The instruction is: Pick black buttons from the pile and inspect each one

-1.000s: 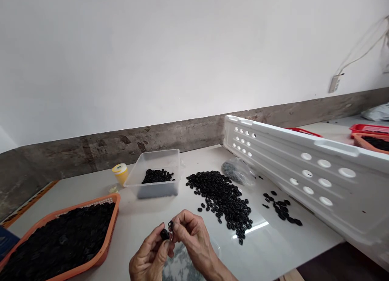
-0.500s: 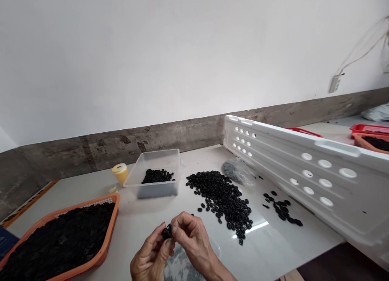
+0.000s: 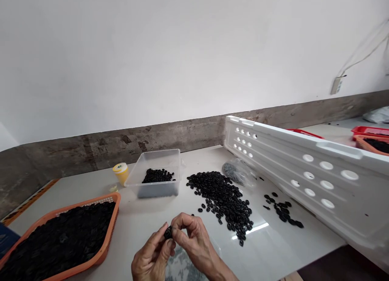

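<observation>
Between the fingertips of both hands is a small black plastic part (image 3: 168, 232). My left hand (image 3: 151, 254) pinches it from the left, thumb below and index finger above. My right hand (image 3: 191, 240) presses on its right side with thumb and index finger, which hide much of the part. Under the hands lies a clear tray (image 3: 185, 264) with small grey bits in it. Just beyond and to the right spreads a pile of small black oval parts (image 3: 219, 196). A clear plastic box (image 3: 161, 189) behind the hands holds more small black pieces.
An orange basket (image 3: 114, 216) full of black parts stands at left. A yellow-and-white tub (image 3: 120, 173) is beside the clear box. A bag of grey pieces (image 3: 237, 171) and loose black parts (image 3: 282, 210) lie near a tall white plastic panel (image 3: 273, 155) on the right.
The black part has turned a little between my fingertips, and my right fingers now cover more of it. Both hands stay in nearly the same place.
</observation>
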Demonstrator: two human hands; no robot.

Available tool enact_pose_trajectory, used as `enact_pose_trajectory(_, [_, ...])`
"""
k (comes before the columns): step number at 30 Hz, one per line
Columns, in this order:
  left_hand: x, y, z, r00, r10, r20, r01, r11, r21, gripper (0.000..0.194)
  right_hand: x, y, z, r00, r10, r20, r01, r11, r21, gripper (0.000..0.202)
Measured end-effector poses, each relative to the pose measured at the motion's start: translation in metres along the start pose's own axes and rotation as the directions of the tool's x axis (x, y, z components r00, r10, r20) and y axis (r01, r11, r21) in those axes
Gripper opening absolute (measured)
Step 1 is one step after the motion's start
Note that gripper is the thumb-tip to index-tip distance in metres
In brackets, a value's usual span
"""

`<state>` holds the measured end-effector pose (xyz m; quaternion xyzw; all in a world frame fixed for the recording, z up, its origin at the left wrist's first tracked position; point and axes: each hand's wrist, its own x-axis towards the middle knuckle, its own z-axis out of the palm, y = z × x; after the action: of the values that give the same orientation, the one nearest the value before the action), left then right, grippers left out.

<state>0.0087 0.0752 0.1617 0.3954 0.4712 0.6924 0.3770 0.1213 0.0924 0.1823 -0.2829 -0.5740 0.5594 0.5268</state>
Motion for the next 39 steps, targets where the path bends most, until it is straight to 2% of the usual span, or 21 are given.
enact_pose_trajectory(6, [0.002,-0.002,-0.003,0.996,0.047,0.072,-0.049,0.999,0.018,0.042,0.002,-0.007,-0.007,1.0,0.01,0.025,-0.008,0.996,-0.086,0.041])
enact_pose_trajectory(10, [0.001,-0.002,-0.003,0.996,0.049,0.068,-0.05,0.998,0.024,0.039,0.002,-0.01,-0.01,1.0,0.012,0.021,-0.007,0.979,-0.204,0.04])
enact_pose_trajectory(15, [-0.001,-0.001,-0.003,0.993,0.069,0.097,-0.072,0.997,0.024,0.039,0.001,-0.008,-0.011,0.999,0.039,0.008,-0.036,0.974,-0.225,0.039])
enact_pose_trajectory(23, [-0.003,-0.004,-0.003,0.992,0.006,0.127,-0.01,0.999,0.03,0.039,-0.003,-0.001,-0.014,0.999,0.024,-0.029,-0.03,0.973,-0.228,0.051])
enact_pose_trajectory(29, [-0.001,-0.006,-0.004,0.959,0.15,0.241,-0.147,0.989,-0.027,0.028,-0.007,-0.002,-0.015,0.999,0.013,-0.03,-0.02,0.962,-0.271,0.046])
enact_pose_trajectory(32, [0.001,-0.007,-0.003,0.957,0.155,0.246,-0.153,0.988,-0.028,0.027,-0.007,0.0,-0.014,0.998,-0.009,-0.066,-0.009,0.962,-0.272,0.049])
enact_pose_trajectory(36, [0.002,-0.003,-0.003,0.953,0.159,0.258,-0.16,0.987,-0.018,0.029,-0.007,0.0,-0.013,0.999,-0.013,-0.046,0.002,0.976,-0.219,0.055])
enact_pose_trajectory(39, [0.002,0.002,-0.006,0.946,0.169,0.275,-0.186,0.982,0.036,0.029,-0.008,0.001,-0.013,0.996,-0.028,-0.086,0.005,0.966,-0.258,0.055])
